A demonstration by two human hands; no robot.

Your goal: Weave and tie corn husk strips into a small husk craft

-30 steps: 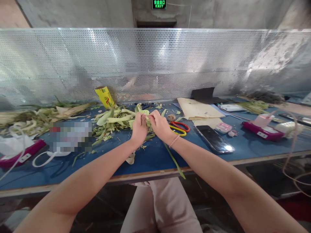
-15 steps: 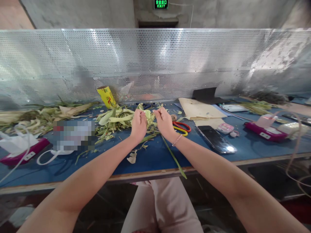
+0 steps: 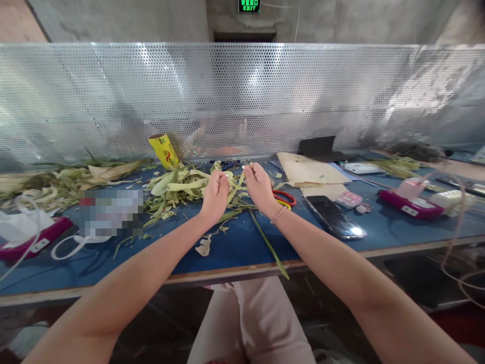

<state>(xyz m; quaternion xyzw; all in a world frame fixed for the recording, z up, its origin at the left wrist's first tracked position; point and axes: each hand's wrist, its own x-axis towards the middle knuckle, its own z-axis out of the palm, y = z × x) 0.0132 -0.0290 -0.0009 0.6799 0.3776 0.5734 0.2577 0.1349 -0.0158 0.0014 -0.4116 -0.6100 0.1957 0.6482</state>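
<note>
My left hand (image 3: 215,196) is closed in a pinch on a pale green corn husk strip (image 3: 229,194), over the blue tabletop. Just to the right, my right hand (image 3: 261,188) also pinches, its fingertips at the husk strands between the hands; the exact grip is partly hidden. A heap of pale green husks (image 3: 189,185) lies beside and behind my left hand. One long green leaf strip (image 3: 270,245) runs from below my hands to the table's front edge. Scissors with red and yellow handles (image 3: 287,198) lie behind my right wrist, partly covered.
A phone (image 3: 335,217), a pink case (image 3: 349,199) and brown paper (image 3: 310,169) lie at right. Purple power strips (image 3: 413,205) with cables stand at both sides. A yellow tube (image 3: 164,151) leans near the perforated metal screen (image 3: 273,101). More husks (image 3: 94,177) lie left.
My hands have moved slightly apart, the right one a little up and to the right, showing more of the strands between them. The whole view has shifted slightly.
</note>
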